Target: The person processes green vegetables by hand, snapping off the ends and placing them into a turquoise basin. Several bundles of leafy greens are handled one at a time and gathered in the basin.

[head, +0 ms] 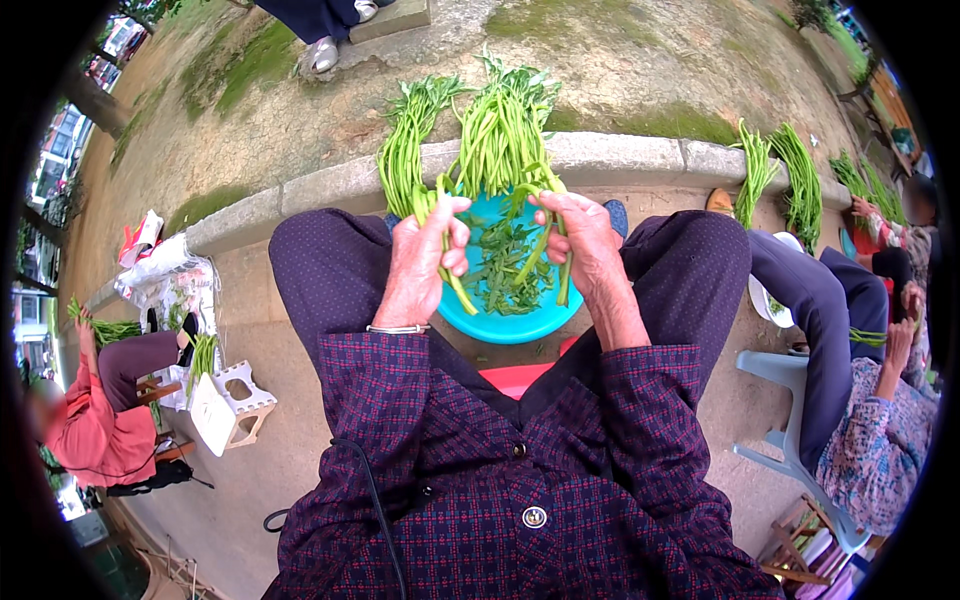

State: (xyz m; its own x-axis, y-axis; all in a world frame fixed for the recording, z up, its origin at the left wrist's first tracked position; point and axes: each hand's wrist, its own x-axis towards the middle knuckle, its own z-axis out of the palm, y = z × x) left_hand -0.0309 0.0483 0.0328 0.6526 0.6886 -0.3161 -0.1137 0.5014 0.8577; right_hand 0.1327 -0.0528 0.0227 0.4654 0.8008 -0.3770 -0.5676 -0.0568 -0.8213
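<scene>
My left hand (429, 259) grips several green stems (459, 291), which look like water spinach, pinched between thumb and fingers. My right hand (581, 232) is closed around another few leafy stems (564, 277) of the same vegetable. Both hands are over a turquoise plastic basin (491, 330) between my knees. Loose torn leaves (506, 262) lie in the basin. Beyond it, a large bundle of leafy stems (501, 135) rests across the stone curb, with a narrower bundle (405, 142) to its left. Where the held stems meet the large bundle, I cannot tell them apart.
A stone curb (622, 157) runs in front of me. To the left are a white folding stool (240, 397) and a seated person in red (112, 442). On the right, a person sits on a grey-blue plastic chair (780, 367) near more bundles (799, 180). Someone's shoes (324, 56) show ahead.
</scene>
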